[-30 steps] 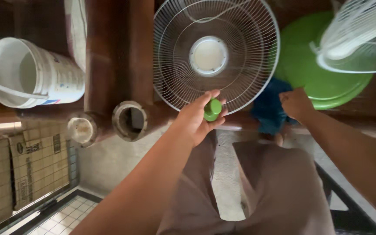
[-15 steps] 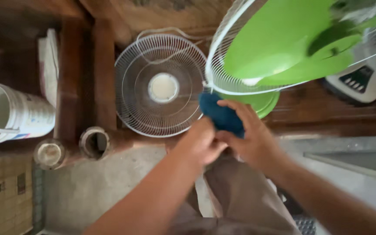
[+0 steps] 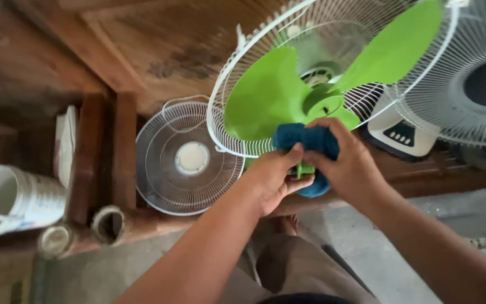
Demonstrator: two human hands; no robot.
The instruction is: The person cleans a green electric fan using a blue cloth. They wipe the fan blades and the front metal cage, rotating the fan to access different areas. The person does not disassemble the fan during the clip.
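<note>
My left hand [image 3: 274, 177] grips a small green fan cap [image 3: 305, 168], mostly hidden between my fingers and a cloth. My right hand [image 3: 349, 166] holds a dark blue cloth [image 3: 305, 139] pressed over the cap. Both hands meet just below a fan with bright green blades [image 3: 265, 95] in its white rear wire guard [image 3: 237, 132]. The blade hub [image 3: 324, 103] is a little above my hands. A loose white front fan grille [image 3: 189, 159] lies flat to the left on a wooden surface.
A second fan with a white wire guard [image 3: 468, 84] and a white control base [image 3: 403, 134] stands at the right. A white bucket [image 3: 12, 197] lies at the left beside brown posts [image 3: 85, 163] and two round pipe ends [image 3: 108, 224].
The view has swung up and right, bringing the green-bladed fan into the centre. My hands came together, and the blue cloth now covers the green cap that my left hand held openly.
</note>
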